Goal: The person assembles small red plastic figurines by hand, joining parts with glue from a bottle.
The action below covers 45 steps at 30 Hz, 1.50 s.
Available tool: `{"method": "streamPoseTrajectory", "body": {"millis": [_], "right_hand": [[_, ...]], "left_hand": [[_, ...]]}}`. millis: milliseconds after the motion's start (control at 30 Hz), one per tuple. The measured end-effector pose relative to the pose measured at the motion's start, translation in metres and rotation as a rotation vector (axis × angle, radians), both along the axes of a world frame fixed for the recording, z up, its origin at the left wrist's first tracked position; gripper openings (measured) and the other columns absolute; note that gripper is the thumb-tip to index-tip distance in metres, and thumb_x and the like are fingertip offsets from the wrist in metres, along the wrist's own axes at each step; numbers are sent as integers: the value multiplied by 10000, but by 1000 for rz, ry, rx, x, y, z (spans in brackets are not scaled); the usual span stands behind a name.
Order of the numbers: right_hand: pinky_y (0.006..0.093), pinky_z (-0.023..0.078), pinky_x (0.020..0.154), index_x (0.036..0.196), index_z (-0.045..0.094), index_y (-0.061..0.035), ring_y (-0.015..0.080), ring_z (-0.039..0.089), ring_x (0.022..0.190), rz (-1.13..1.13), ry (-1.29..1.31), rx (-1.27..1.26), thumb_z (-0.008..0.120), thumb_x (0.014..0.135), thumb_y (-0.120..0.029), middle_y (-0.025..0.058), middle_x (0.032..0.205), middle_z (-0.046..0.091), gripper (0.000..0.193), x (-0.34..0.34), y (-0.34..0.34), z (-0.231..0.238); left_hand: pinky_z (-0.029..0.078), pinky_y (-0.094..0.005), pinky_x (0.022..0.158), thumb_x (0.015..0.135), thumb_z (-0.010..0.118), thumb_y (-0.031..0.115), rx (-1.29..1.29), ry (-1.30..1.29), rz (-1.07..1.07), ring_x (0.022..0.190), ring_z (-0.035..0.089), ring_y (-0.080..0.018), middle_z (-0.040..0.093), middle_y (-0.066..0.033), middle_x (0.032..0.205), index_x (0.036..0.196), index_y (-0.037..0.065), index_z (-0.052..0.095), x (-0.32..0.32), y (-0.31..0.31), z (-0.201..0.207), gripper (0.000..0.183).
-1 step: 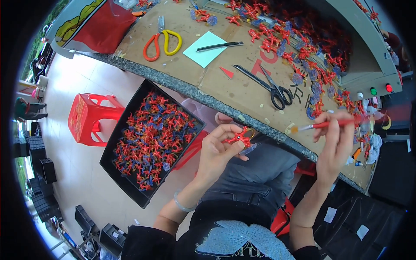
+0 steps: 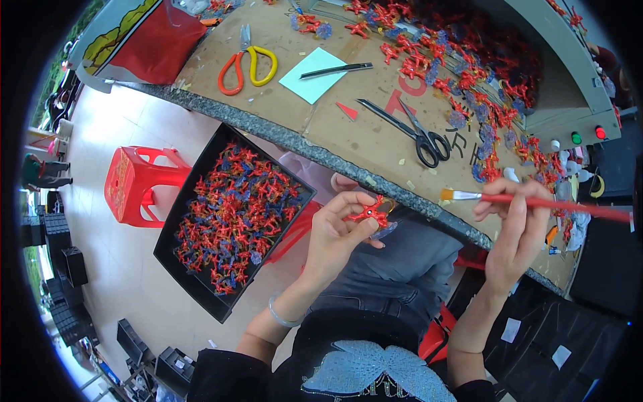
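Note:
My left hand (image 2: 337,231) pinches a small red figure charm (image 2: 376,218) with a gold ring and a bluish translucent piece, just off the table edge above my lap. A paintbrush (image 2: 576,206) with a red handle lies across the fingers of my right hand (image 2: 510,234). Its yellowish bristles point left toward the charm, apart from it. On the cardboard-covered worktable (image 2: 295,87) lie black-handled scissors (image 2: 429,144), scissors with red and yellow handles (image 2: 251,63), and a cutter blade (image 2: 335,70) on a pale green paper pad (image 2: 310,84).
Many similar red and blue charms (image 2: 472,100) spread along the table beside a grey metal box (image 2: 569,117) with coloured buttons. To the left, a black tray (image 2: 167,251) full of charms stands near a red plastic stool (image 2: 127,184). A red bag (image 2: 167,47) sits at the back left.
The paintbrush has swung in my right hand; its tip is slightly higher and farther left, and the handle end is lower. My left hand and the charm stay in place.

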State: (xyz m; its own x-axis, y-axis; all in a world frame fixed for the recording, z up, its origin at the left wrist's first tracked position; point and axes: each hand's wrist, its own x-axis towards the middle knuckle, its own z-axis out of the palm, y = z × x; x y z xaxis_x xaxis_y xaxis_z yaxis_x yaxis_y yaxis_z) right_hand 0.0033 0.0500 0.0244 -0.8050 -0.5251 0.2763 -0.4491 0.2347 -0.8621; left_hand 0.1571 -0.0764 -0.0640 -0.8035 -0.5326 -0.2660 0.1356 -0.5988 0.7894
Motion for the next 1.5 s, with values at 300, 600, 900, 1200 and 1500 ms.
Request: {"method": "streamPoseTrajectory", "body": {"millis": [300, 600, 900, 1200, 1500], "right_hand": [[327, 528, 747, 1012, 338, -28, 224, 615, 823, 440, -247, -344, 445, 857, 123, 256, 1009, 580, 241, 25, 33, -50], [330, 528, 748, 973, 365, -22, 222, 603, 808, 472, -144, -354, 446, 839, 134, 234, 1001, 582, 221, 28, 35, -56], [332, 526, 735, 996, 373, -18, 219, 607, 801, 500, -95, -319, 464, 841, 123, 235, 998, 589, 228, 29, 33, -56], [330, 521, 738, 1003, 365, -27, 212, 602, 799, 510, -162, -353, 441, 847, 107, 243, 996, 586, 220, 30, 28, -46], [307, 516, 748, 992, 400, -17, 195, 602, 803, 459, -287, -426, 463, 841, 114, 217, 991, 591, 209, 37, 19, -44]], "left_hand": [[582, -274, 641, 858, 591, -36, -84, 34, -47, 864, 649, -154, 617, -108, 979, 1100, -38, 510, -9, 14, 1, 255], [580, -280, 615, 838, 613, -32, -64, -27, -51, 827, 642, -143, 625, -111, 975, 1090, -36, 519, -7, 18, 1, 269], [579, -276, 597, 838, 622, -24, -19, -28, -83, 803, 642, -135, 637, -113, 970, 1085, -33, 527, -7, 16, 1, 265], [583, -278, 612, 831, 622, -37, -54, -23, -69, 807, 643, -139, 624, -103, 945, 1085, -41, 523, -5, 16, 1, 272], [547, -228, 592, 775, 603, -94, -482, -200, -57, 784, 653, -132, 617, -106, 904, 1056, -22, 594, -5, 22, 6, 290]]}}
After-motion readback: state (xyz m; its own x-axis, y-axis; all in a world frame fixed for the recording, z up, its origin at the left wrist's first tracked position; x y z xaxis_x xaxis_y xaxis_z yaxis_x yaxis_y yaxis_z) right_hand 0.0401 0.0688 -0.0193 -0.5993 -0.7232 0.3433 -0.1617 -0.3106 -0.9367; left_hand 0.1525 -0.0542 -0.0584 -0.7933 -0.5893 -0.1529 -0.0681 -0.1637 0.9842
